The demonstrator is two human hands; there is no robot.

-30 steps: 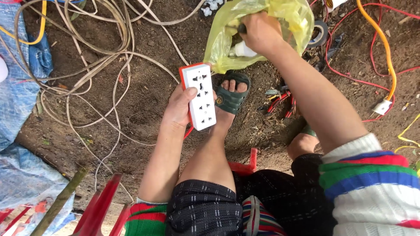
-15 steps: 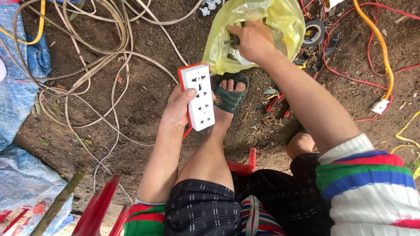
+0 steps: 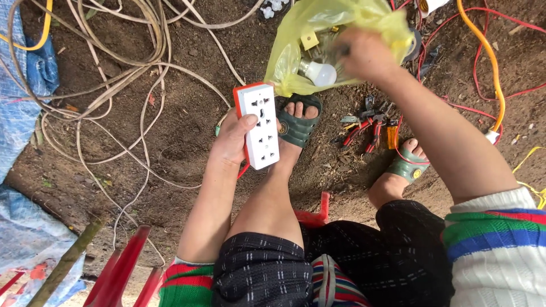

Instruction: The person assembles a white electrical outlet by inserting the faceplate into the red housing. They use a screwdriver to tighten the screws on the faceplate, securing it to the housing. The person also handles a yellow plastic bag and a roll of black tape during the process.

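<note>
My left hand grips a white and orange power strip with several sockets, held upright over my left knee. My right hand reaches into a yellow plastic bag lying on the dirt ahead; its fingers are blurred and partly hidden by the bag, so what they touch cannot be told. A white light bulb and a small yellowish part show through the bag. My feet wear green sandals.
Pliers with red handles and small tools lie on the dirt between my feet. Beige cables coil at the left, red and orange wires at the right. Blue tarp lies at far left, red chair legs below.
My right hand has moved down and left inside the yellow bag, pulling it open so the bulb shows. The left hand and power strip have stayed in place.
</note>
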